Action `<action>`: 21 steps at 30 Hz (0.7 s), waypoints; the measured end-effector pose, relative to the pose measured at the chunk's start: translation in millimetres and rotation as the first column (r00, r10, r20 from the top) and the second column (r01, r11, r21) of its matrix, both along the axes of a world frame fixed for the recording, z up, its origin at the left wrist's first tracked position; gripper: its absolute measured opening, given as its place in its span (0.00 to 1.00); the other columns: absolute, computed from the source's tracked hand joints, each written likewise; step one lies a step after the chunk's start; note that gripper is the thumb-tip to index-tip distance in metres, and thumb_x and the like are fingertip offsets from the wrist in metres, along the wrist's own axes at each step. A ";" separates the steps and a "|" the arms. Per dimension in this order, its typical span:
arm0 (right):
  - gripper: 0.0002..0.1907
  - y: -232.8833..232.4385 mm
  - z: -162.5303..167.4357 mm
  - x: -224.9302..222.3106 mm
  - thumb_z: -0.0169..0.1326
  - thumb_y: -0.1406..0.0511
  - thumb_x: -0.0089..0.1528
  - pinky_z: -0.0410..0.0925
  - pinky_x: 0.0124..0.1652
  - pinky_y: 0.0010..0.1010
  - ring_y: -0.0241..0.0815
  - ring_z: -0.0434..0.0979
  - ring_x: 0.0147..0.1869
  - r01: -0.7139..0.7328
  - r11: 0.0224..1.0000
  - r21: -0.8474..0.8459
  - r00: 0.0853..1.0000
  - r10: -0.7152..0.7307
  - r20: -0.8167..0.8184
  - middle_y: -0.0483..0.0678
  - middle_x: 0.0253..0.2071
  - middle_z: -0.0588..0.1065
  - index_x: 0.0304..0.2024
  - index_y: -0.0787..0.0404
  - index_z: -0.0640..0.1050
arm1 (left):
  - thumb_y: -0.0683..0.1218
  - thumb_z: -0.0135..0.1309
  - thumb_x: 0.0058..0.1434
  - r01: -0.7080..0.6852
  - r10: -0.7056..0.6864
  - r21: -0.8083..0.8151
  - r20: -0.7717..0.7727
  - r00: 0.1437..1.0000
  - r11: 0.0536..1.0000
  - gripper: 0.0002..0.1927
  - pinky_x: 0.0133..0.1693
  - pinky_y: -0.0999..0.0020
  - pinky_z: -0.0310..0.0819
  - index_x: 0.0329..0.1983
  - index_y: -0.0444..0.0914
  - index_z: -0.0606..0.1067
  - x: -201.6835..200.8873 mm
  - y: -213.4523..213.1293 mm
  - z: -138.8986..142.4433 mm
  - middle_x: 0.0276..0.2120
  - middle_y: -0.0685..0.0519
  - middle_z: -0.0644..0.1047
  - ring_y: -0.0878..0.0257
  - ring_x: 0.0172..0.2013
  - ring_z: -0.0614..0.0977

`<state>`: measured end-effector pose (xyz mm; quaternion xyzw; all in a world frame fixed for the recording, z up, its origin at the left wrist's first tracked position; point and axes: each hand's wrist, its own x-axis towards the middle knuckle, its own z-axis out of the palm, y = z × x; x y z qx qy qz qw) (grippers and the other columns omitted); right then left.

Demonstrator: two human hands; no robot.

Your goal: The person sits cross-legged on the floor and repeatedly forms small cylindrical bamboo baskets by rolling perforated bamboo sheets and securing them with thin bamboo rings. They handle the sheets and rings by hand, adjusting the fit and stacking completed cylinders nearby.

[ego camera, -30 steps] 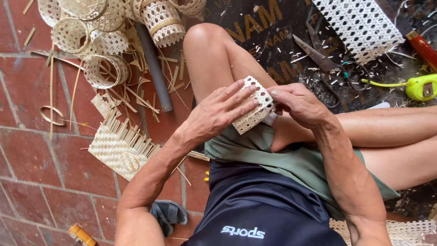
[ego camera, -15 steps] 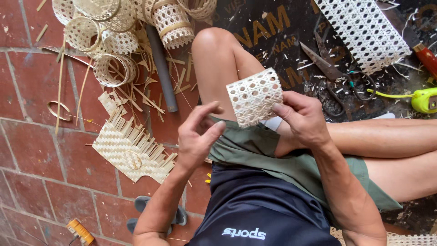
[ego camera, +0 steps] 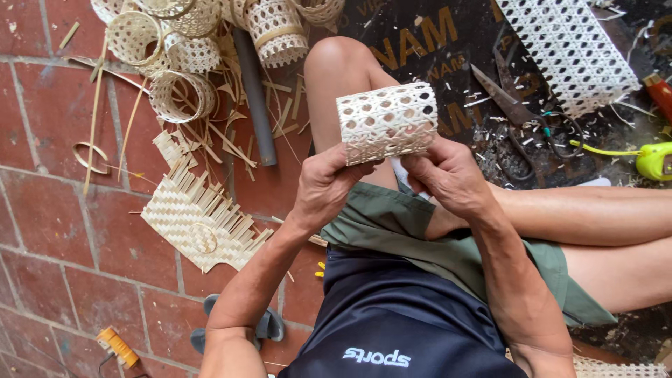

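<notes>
From above, the left hand (ego camera: 325, 185) and right hand (ego camera: 448, 175) each pinch the bottom edge of a small woven tube (ego camera: 387, 122), likely to keep it bent round. It stands just above the fingers, over the knee. Scissors (ego camera: 514, 112) lie right of the fingers; a flat woven mat (ego camera: 196, 217) lies left.

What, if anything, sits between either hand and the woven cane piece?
Nothing visible. The left hand and the right hand both grip the lower edge of the curved woven cane piece directly, holding it up above the knee.
</notes>
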<state>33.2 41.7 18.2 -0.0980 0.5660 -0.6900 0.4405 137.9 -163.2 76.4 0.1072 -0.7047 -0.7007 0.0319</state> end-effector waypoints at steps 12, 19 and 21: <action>0.12 10.7 0.2 9.6 0.67 0.69 0.62 0.75 0.44 0.27 0.34 0.81 0.44 0.267 0.955 -0.132 0.905 -0.296 -0.307 0.48 0.43 0.82 0.46 0.67 0.81 | 0.38 0.67 0.56 -0.118 0.084 -0.627 -0.084 0.993 0.770 0.14 0.38 0.67 0.79 0.47 0.38 0.82 -13.4 18.8 28.8 0.41 0.41 0.74 0.59 0.34 0.83; 0.20 32.2 0.8 8.5 0.71 0.66 0.55 0.74 0.47 0.25 0.31 0.80 0.47 0.270 0.962 -0.043 0.794 -0.248 -0.555 0.47 0.44 0.82 0.47 0.65 0.80 | 0.37 0.60 0.66 0.073 -0.103 -0.220 -0.126 0.987 0.973 0.10 0.42 0.65 0.79 0.50 0.36 0.79 -7.9 21.7 10.5 0.41 0.48 0.82 0.57 0.40 0.85; 0.16 34.3 -2.6 7.5 0.70 0.67 0.56 0.74 0.46 0.26 0.32 0.81 0.45 0.302 0.953 -0.027 0.771 -0.261 -0.581 0.47 0.43 0.82 0.45 0.65 0.81 | 0.36 0.59 0.67 0.045 -0.093 -0.239 -0.195 0.976 0.970 0.09 0.43 0.64 0.79 0.50 0.35 0.79 -12.6 24.9 0.2 0.43 0.48 0.82 0.55 0.42 0.86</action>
